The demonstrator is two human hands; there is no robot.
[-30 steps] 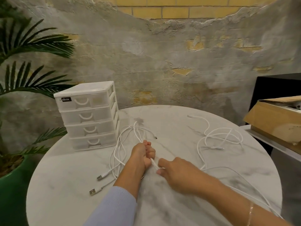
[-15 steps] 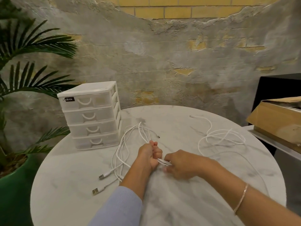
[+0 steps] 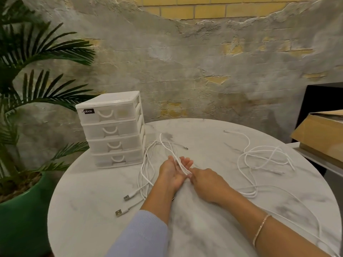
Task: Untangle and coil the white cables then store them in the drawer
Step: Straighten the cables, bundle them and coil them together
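While the left hand is opening flat, palm up, strands of cable are lying loose across its straightened fingers; half a second ago it was fisted round them. Beside it, the right hand is pinching those strands. Coiling looks restarted; the drawers left of the hands are sitting closed.

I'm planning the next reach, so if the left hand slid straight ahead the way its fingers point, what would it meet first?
Probably only the small dark-tipped plug end of the white cables draped over the open left hand; beyond that, bare white marble round table. Depth is uncertain.
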